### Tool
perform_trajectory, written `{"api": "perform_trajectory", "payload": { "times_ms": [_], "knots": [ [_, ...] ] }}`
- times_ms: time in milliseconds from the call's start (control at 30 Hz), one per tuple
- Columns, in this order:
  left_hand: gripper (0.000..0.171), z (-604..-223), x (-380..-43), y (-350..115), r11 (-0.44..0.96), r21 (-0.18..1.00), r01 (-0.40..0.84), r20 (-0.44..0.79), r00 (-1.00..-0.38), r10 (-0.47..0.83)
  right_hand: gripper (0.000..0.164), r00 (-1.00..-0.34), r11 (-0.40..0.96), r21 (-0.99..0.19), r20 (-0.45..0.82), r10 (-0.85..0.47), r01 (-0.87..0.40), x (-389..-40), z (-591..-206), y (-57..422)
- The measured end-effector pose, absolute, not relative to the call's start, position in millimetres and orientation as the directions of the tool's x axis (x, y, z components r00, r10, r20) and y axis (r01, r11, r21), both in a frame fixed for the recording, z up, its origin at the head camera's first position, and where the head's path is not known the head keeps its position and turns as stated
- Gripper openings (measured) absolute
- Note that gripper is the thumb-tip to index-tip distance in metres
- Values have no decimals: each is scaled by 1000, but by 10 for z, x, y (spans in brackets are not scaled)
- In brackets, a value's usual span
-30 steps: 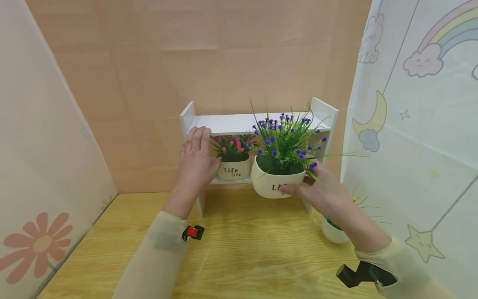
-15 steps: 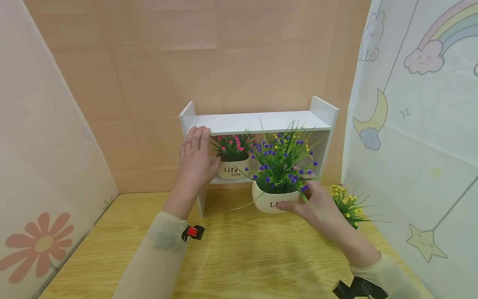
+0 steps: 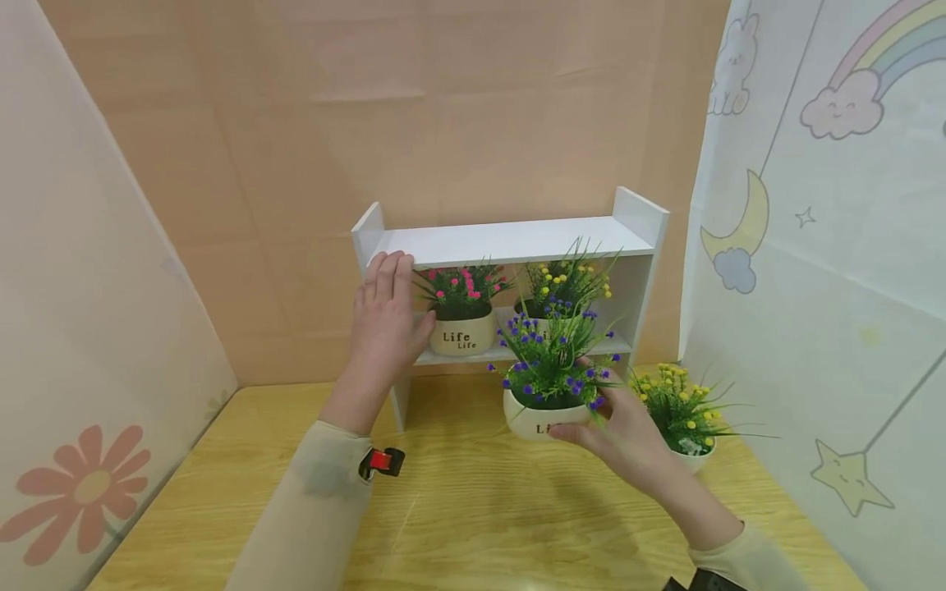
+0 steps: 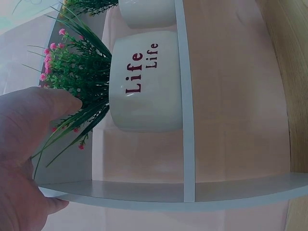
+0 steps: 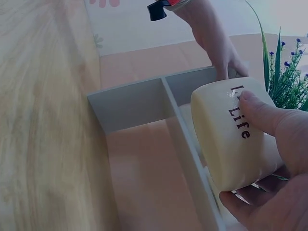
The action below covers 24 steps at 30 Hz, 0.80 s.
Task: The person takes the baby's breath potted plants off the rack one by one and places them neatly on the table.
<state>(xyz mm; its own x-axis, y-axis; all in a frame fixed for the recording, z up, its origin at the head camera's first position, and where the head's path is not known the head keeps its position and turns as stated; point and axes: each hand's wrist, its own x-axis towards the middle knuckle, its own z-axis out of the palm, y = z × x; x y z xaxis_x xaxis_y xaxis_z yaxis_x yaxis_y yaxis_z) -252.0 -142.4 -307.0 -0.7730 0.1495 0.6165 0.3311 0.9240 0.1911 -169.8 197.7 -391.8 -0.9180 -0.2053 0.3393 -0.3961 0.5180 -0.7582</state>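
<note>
My right hand (image 3: 624, 439) grips a cream pot (image 3: 528, 420) of artificial purple flowers, held in front of the small white shelf (image 3: 510, 238). In the right wrist view, the thumb presses the lettered side of this pot (image 5: 216, 130) and the fingers curl under the other side. My left hand (image 3: 384, 316) rests at the shelf's upper left corner, fingers straight along its front and thumb extended inward. Near that thumb, a "Life" pot with pink flowers (image 3: 461, 332) stands on the middle board. A yellow-flowered pot (image 3: 569, 279) sits beside it, partly hidden by the purple flowers.
Another yellow-flowered pot (image 3: 680, 410) stands on the wooden table (image 3: 458, 509), right of the shelf and close behind my right forearm. Printed cloth walls (image 3: 850, 246) border the table at both sides, and a plain peach cloth (image 3: 480, 123) hangs behind.
My right hand has brought the purple-flowered pot down and nearer to me, uncovering the yellow-flowered pot on the shelf. The table's yellow-flowered plant shows more fully. My left hand has stayed at the corner.
</note>
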Motion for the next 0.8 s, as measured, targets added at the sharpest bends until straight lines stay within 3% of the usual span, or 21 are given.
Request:
{"api": "perform_trajectory", "payload": {
  "times_ms": [800],
  "knots": [
    [94,-3082,-2560,-1412,924,183,337,632,-760,152,97,-898,457,-773,392,-200,-439,-1816,-4572,2155]
  ]
}}
